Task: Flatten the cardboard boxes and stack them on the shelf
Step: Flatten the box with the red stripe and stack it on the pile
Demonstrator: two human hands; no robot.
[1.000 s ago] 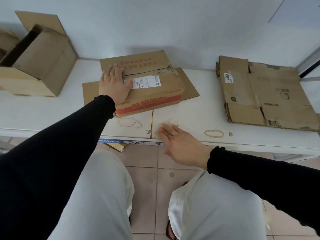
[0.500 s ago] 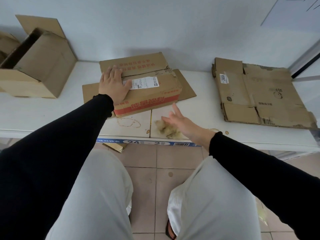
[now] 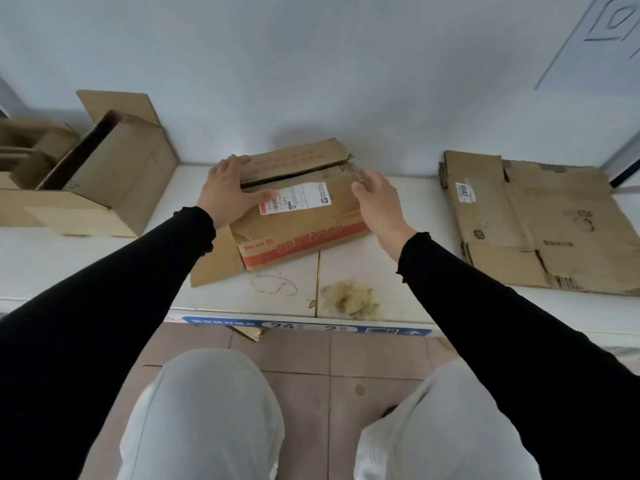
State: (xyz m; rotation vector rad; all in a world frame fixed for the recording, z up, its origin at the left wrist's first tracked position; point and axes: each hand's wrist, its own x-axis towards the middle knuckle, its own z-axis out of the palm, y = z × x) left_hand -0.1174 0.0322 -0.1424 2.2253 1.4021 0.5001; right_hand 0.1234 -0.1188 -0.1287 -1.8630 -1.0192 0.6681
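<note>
Box with the white label and red band sits mid-shelf against the back wall, mostly collapsed, long axis running left-right, slightly skewed. Left hand is on its left end, fingers spread, palm pressing the top panel near the slot where the far flap lifts. Right hand is at the right end, fingers loosely open; touching or just off the edge, can't tell. Both hands bracket the box along its long axis. Flat stack lies to the right, well apart, so right hand is nearer for the transfer. Open box at left not yet flattened.
</note>
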